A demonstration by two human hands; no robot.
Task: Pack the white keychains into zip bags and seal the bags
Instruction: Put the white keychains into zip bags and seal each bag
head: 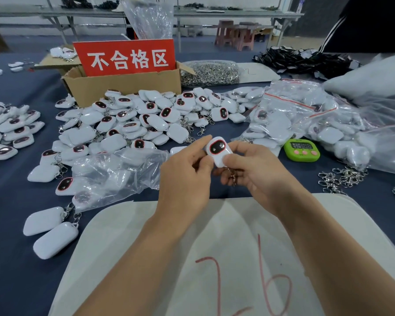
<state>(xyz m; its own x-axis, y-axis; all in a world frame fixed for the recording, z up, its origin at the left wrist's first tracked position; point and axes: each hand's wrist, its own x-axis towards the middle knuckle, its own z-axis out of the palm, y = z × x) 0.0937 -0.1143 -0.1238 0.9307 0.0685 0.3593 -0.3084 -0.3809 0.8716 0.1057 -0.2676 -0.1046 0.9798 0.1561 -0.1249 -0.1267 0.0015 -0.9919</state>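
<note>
Our left hand (185, 176) and right hand (258, 176) lift one white keychain (218, 150) above the surface (9, 224). Each grip pinches it, face up, likely so we can check it. The zip bags (294, 106) wait nearby.

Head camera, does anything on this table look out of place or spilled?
Some loose metal clasps lie scattered on the blue cloth at the right, apart from the bagful of clasps beside the cardboard box. The keychain pinched between left hand and right hand looks intact.
</note>
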